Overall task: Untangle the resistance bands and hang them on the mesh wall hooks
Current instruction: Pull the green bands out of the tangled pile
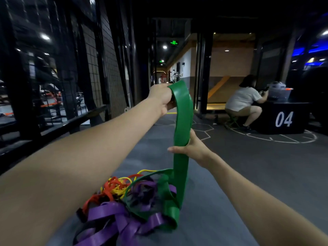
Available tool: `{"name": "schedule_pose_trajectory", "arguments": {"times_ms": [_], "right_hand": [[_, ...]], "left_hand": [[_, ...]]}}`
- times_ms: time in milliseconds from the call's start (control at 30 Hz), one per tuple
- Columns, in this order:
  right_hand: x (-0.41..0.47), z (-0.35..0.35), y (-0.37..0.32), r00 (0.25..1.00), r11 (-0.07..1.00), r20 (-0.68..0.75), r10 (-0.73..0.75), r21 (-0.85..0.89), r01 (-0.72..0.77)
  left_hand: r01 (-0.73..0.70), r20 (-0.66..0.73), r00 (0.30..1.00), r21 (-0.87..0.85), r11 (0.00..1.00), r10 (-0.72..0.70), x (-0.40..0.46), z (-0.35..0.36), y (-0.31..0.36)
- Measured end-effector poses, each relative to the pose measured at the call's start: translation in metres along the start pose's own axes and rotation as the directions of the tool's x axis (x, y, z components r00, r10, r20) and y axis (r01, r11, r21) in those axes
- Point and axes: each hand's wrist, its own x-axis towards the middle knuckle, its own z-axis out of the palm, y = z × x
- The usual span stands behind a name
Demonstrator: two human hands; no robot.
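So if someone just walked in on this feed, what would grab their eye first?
The wide green band, stretched upright mid-frame: the left hand grips its top loop and the right hand holds it lower down. Below, its tail runs into a tangled pile of purple bands, red bands and yellow bands on the grey floor. The dark mesh wall stands along the left.

a dim hall, lit by small ceiling spots [45, 37] at upper left and a warmer glow in the alcove [230, 64] at right; blue light bleeds in at the far right edge. the green exit sign [174, 43] flares. wide-angle distortion bends the mesh wall [99, 55] and stretches both forearms. background detail is soft and noisy, shadows deep.
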Motion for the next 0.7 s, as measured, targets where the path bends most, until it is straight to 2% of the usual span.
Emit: {"name": "schedule_pose_trajectory", "arguments": {"times_ms": [67, 167, 200, 233, 300, 333, 433, 467, 567, 700], "right_hand": [[0.001, 0.007, 0.007, 0.998, 0.999, -0.064, -0.019, 0.042, 0.021], [-0.006, 0.008, 0.024, 0.999, 0.998, 0.043, 0.024, -0.055, -0.022], [-0.007, 0.007, 0.028, 0.999, 0.996, 0.038, 0.024, -0.091, -0.021], [-0.007, 0.004, 0.029, 1.000, 0.989, 0.012, 0.016, -0.144, -0.014], [-0.006, -0.001, 0.025, 0.998, 0.972, -0.045, -0.034, -0.234, 0.022], [-0.004, -0.005, 0.021, 0.995, 0.978, -0.077, -0.057, -0.205, 0.040], [-0.001, -0.023, 0.001, 0.972, 0.997, -0.231, -0.047, 0.046, 0.059], [0.000, -0.030, -0.004, 0.968, 0.996, -0.246, -0.055, 0.047, 0.069], [-0.006, -0.043, -0.013, 0.986, 0.987, -0.149, -0.080, -0.151, 0.057], [-0.007, -0.051, -0.002, 0.977, 0.961, -0.203, -0.069, -0.275, 0.011]], "left_hand": [[0.014, -0.040, 0.999, -0.168, 0.986, -0.021, -0.001, 0.001, 0.017], [-0.057, -0.117, 0.993, -0.310, 0.949, 0.021, 0.002, -0.020, 0.042], [-0.079, -0.130, 0.991, -0.330, 0.941, 0.037, 0.005, -0.027, 0.045], [-0.103, -0.159, 0.986, -0.302, 0.948, 0.057, 0.006, -0.035, 0.045], [-0.133, -0.191, 0.976, -0.130, 0.983, 0.107, 0.006, -0.051, 0.034], [-0.121, -0.176, 0.978, -0.046, 0.992, 0.111, 0.004, -0.060, 0.023], [0.053, -0.153, 0.988, 0.170, 0.984, -0.026, -0.006, -0.085, -0.019], [0.102, -0.159, 0.985, 0.231, 0.968, -0.066, -0.012, -0.091, -0.032], [0.195, -0.188, 0.970, 0.234, 0.952, -0.153, -0.016, -0.102, -0.067], [0.263, -0.127, 0.964, 0.295, 0.919, -0.235, -0.017, -0.104, -0.092]]}}
